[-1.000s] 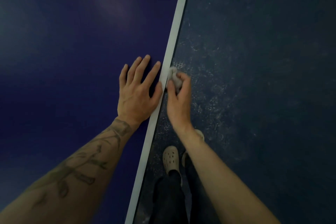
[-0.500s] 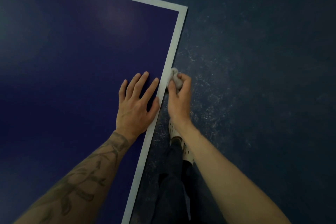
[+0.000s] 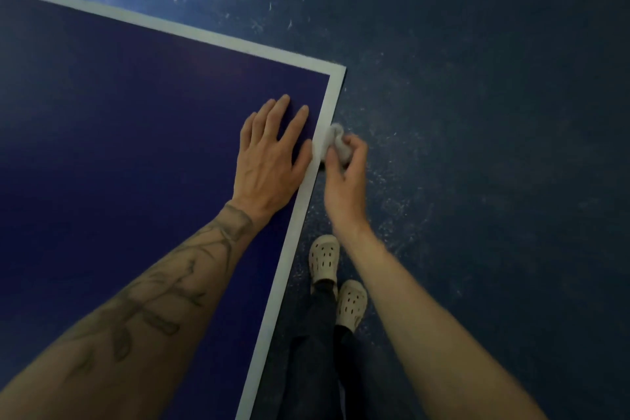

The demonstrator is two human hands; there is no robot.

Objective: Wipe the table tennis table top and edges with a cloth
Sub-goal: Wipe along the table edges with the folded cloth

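- I'm seeing the dark blue table tennis surface [image 3: 136,147] fill the left half of the head view. A white border stripe [image 3: 298,215] runs up its right side and meets a second stripe at the corner [image 3: 337,73].
- Left grip [image 3: 269,164]: palm down, flat on the blue surface, holding nothing. The fingers are straight and a little spread, pointing up toward the corner, and the thumb lies alongside the white border stripe.
- Right grip [image 3: 344,184]: off the side of the surface, over the floor, fingers and thumb curled and pinching a small crumpled pale grey cloth [image 3: 330,138].
- The cloth is wadded into a ball and pressed against the side edge of the surface. It touches the white border stripe just short of the corner.
- The fingers hide part of the cloth, so I cannot tell whether it wraps under the edge.
- The two grips sit just beside each other with only the stripe between them.
- The left forearm, with a dark vine-like tattoo [image 3: 163,300], lies over the surface. The right forearm is bare and reaches in over the floor.
- A dark blue floor with pale speckled scuffs [image 3: 477,147] fills the right side and the top of the view.
- Below the right grip are two cream perforated clogs [image 3: 324,257], one ahead of the other, with dark trousers [image 3: 313,351] above them. They stand on the floor just beside the surface edge.
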